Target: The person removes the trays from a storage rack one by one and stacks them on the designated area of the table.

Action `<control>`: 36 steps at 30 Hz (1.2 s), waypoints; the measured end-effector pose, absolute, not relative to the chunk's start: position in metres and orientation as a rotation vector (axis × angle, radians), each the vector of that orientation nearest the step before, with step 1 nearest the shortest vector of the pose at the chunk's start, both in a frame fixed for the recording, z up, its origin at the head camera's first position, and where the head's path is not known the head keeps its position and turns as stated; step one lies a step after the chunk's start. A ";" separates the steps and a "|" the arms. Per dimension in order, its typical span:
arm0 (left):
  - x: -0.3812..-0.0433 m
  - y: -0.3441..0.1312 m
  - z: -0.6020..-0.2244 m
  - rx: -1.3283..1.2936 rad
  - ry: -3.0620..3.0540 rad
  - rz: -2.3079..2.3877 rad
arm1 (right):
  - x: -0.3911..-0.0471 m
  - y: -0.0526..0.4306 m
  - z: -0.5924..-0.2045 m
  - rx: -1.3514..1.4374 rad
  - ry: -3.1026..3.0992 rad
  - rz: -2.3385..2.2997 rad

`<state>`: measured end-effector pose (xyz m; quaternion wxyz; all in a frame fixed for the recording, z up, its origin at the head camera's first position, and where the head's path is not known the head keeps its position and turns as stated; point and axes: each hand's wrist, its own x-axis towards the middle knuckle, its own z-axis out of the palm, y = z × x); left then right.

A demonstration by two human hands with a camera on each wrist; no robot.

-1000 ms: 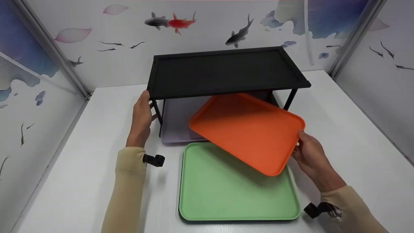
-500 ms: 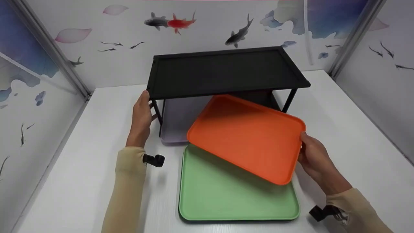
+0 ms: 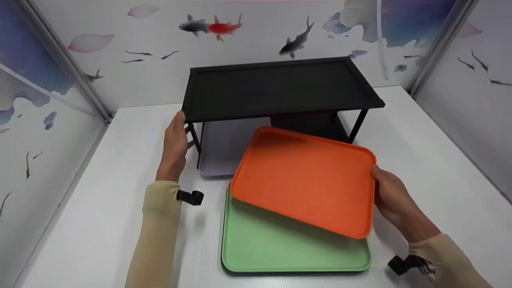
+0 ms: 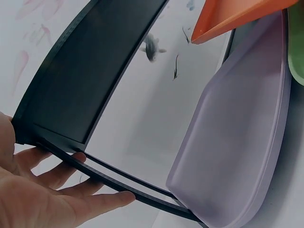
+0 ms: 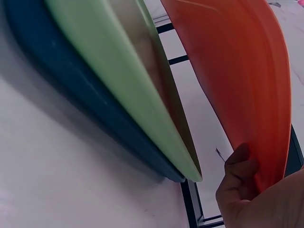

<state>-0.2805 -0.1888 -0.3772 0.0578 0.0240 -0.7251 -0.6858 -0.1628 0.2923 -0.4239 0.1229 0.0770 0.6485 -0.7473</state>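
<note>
My right hand (image 3: 394, 196) pinches the right edge of an orange tray (image 3: 308, 180), thumb above and fingers curled beneath. The tray is held tilted over a light green tray (image 3: 292, 248), its far left corner just in front of a black rack (image 3: 280, 90). My left hand (image 3: 174, 144) grips the rack's near left corner, with fingers (image 4: 61, 173) along its side bars. A lilac tray (image 4: 228, 123) lies at the left of the rack's lower level, partly hidden by the rack's top and the orange tray.
Under the green tray is a dark blue tray (image 5: 71, 90), shown by its edge in the right wrist view. Everything stands on a white table (image 3: 92, 192), enclosed by printed walls (image 3: 256, 32) behind and at both sides.
My right hand has drawn the orange tray out from under the rack's top, toward me, turning it straighter. More of the rack's lower level shows. The left hand has stayed in place.
</note>
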 end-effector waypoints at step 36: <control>-0.280 -0.189 -0.377 0.073 -2.194 -2.099 | -0.162 0.293 -0.430 0.180 2.098 -1.841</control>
